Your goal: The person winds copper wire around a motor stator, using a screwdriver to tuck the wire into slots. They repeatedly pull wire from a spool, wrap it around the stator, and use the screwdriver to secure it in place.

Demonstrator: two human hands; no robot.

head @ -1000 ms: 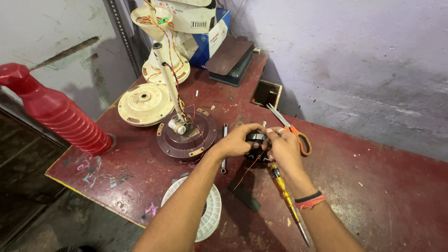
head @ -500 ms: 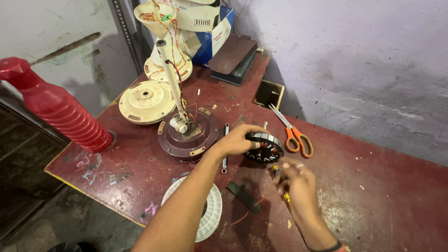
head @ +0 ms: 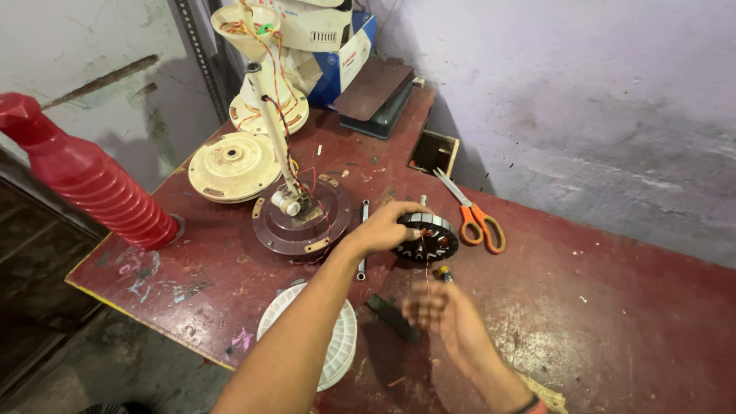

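My left hand (head: 387,228) rests on a black ring-shaped motor stator (head: 431,238) with copper windings, holding it down on the dark red table (head: 613,307). My right hand (head: 441,313) is nearer to me, blurred, fingers pinched on a thin copper wire (head: 426,277) that runs up to the stator. A small yellow-tipped tool (head: 443,273) lies just below the stator. A flat black piece (head: 391,316) lies beside my right hand.
Orange-handled scissors (head: 475,215) lie right of the stator. A brown round motor base with a cream shaft (head: 300,215), a cream disc (head: 228,165), a white ribbed disc (head: 337,337), a metal rod (head: 362,238), a red ribbed bottle (head: 92,184) and boxes (head: 345,54) surround it. A square hole (head: 433,152) opens in the tabletop.
My right hand has pulled away from the stator toward me, drawing wire out. My left hand stays on the stator.
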